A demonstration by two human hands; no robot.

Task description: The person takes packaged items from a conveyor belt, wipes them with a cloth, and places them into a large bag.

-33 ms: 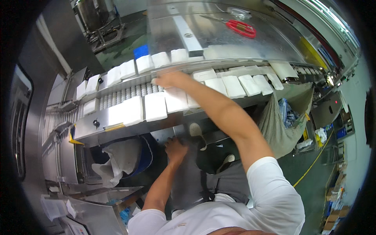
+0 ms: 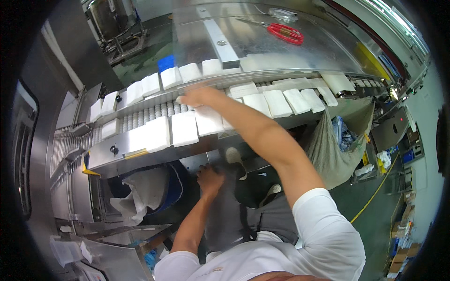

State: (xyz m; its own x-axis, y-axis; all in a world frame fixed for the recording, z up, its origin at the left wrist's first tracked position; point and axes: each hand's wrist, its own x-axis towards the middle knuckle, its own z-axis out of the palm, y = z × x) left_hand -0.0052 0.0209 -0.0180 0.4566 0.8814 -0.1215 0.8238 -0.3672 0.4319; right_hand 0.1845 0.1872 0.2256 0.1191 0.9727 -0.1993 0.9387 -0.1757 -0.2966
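On the conveyor [image 2: 101,153], white pads [image 2: 184,129] were laid along the near edge, judged light, soft and best pinched by their sides, while the left hand [image 2: 209,179] was held low, the right hand [image 2: 194,96] over the rollers [image 2: 143,115], both with bent fingers, any hold impossible to tell.

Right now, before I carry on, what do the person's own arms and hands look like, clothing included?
Short white fabric sleeves end above bare forearms. Neither the left hand nor the right hand shows a full glove, and no watch or cable shows at either wrist. Blur hides finer detail at the right fingertips.
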